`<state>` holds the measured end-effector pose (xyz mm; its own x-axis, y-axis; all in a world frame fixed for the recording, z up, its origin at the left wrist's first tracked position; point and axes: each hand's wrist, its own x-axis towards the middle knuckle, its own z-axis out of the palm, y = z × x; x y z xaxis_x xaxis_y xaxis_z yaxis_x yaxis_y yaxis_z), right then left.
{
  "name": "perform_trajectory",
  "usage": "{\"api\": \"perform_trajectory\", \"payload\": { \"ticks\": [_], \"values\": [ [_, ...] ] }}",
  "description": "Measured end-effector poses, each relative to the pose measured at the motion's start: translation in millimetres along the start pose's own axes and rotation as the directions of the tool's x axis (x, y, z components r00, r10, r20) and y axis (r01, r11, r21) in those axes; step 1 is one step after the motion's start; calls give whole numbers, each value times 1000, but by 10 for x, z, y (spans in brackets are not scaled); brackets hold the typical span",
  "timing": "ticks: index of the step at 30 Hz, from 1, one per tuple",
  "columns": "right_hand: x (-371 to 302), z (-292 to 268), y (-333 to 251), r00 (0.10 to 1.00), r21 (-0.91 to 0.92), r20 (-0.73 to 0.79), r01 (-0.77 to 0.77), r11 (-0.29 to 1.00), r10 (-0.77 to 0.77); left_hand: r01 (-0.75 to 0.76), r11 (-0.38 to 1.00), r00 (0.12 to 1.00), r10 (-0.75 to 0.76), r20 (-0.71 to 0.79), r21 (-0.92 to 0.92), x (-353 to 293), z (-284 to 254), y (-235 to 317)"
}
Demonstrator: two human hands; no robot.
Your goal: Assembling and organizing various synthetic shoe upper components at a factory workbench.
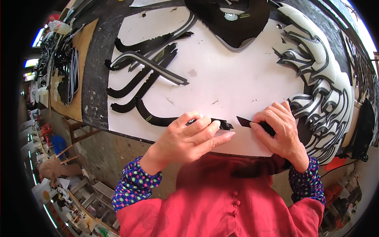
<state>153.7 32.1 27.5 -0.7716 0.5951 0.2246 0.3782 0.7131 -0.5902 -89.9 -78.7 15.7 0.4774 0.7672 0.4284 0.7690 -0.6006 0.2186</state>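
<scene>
A black curved strip [152, 118] lies along the near edge of a white sheet [237, 83], its ragged end pointing right. My left hand [187, 138] rests over it with bent fingers holding it near that end, the thumb stretched to the right. In a closed grip, my right hand [278, 128] pinches a flat black piece with a slanted, pointed tip [243, 121]. That tip is a short gap away from the strip's end. Most of the piece is hidden by my fingers, so I cannot tell whether it is a blade or another strip.
Several more black curved strips [142, 71] lie at the left, one with grey lines on top. White and black curved pieces [323, 79] are piled at the right. A large black shaped panel [233, 23] covers the far middle. A brown board [89, 71] bears dark strips.
</scene>
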Motion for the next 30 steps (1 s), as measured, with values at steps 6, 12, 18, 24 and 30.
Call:
{"api": "perform_trajectory", "payload": {
  "ticks": [6, 12, 18, 24, 30],
  "values": [
    [-15, -23, 1, 1000, 7, 4, -6, 1000, 6, -13, 1000, 999, 13, -34, -3, 4, -30, -24],
    [63, -250, -118, 976, 194, 183, -157, 968, 121, -17, 1000, 999, 17, -44, -4, -13, -42, -36],
    [166, -223, -341, 923, 233, 305, -311, 921, 234, 0, 1000, 998, -2, -69, -30, -31, -8, -40],
    [208, -149, -391, 891, 154, 313, -389, 908, 329, 1, 999, 996, -5, -91, -52, -71, 19, -32],
    [246, -128, -391, 892, 156, 307, -392, 907, 333, 24, 997, 993, -32, -115, -68, -61, 30, -23]
  ]
}}
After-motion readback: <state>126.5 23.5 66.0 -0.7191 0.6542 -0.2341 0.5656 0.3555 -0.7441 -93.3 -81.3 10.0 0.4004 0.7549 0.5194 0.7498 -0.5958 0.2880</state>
